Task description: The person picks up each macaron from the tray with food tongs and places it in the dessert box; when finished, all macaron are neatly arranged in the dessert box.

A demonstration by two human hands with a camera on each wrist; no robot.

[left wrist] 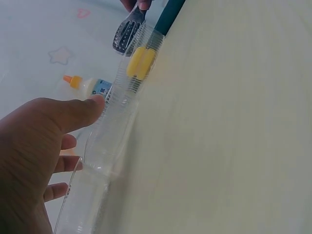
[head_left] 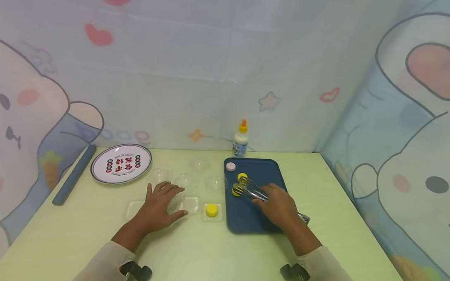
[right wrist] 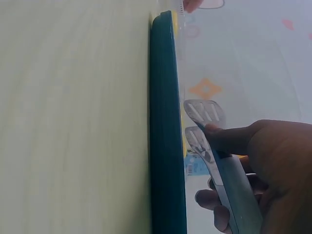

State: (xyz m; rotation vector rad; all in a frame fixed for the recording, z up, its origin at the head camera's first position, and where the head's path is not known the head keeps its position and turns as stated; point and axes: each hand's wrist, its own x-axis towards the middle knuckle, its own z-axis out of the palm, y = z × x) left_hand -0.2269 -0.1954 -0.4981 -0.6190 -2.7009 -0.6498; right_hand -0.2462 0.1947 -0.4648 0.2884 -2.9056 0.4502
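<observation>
The dark blue tray [head_left: 253, 220] lies on the pale surface [head_left: 191, 255], and the metal tongs [head_left: 258, 195] are above it, their handle end reaching past its right edge. The right hand [head_left: 278, 205], over the right part of the tray, has its grip closed round these tongs; their slotted ends stand apart over two yellow discs on the tray, contact unclear. A pale pink disc [head_left: 230, 166] sits in the tray's far left corner. Just left of the tray, a yellow piece [head_left: 212, 210] rests in a small clear base [head_left: 212, 219]. Farther left of it, the left hand [head_left: 159, 206] holds its grip wide, fingers spread, among clear containers [head_left: 189, 204]; whether it touches any cannot be told. A bottle [head_left: 240, 144] stands upright behind the tray, and a white plate [head_left: 102, 169] lies well to its left, beside a blue-grey bar [head_left: 75, 175].
</observation>
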